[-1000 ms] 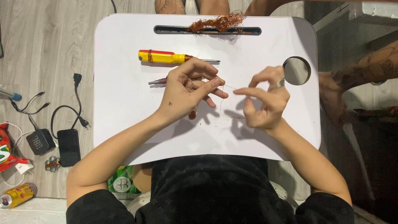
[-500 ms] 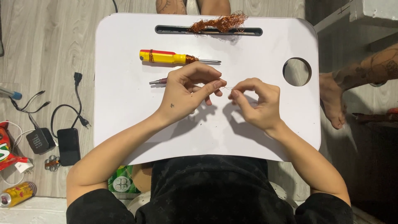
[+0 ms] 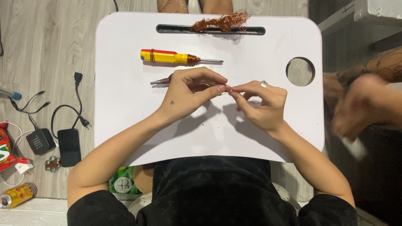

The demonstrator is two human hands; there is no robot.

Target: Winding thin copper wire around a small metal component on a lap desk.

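My left hand [image 3: 188, 94] and my right hand [image 3: 261, 102] meet fingertip to fingertip over the middle of a white lap table [image 3: 125, 113]. Both pinch a small thin piece, probably a fine wire [image 3: 229, 88], too small to make out. A dark-handled tool [image 3: 161, 81] lies half hidden under my left hand. Beyond it lies a yellow and red screwdriver [image 3: 176, 57] with copper wire wound on its neck. A tangle of copper wire [image 3: 222, 21] sits on the slot at the table's far edge.
A round hole [image 3: 300, 71] opens at the table's right. Another person's arm and hand [image 3: 364, 96] are at the right, blurred. On the wooden floor at the left lie a black phone [image 3: 69, 146], a small speaker [image 3: 40, 141], cables [image 3: 63, 109], a can [image 3: 16, 196] and a snack bag [image 3: 5, 146].
My right hand has moved left until its fingertips meet my left hand's. The other person's hand at the right has shifted and is now blurred.
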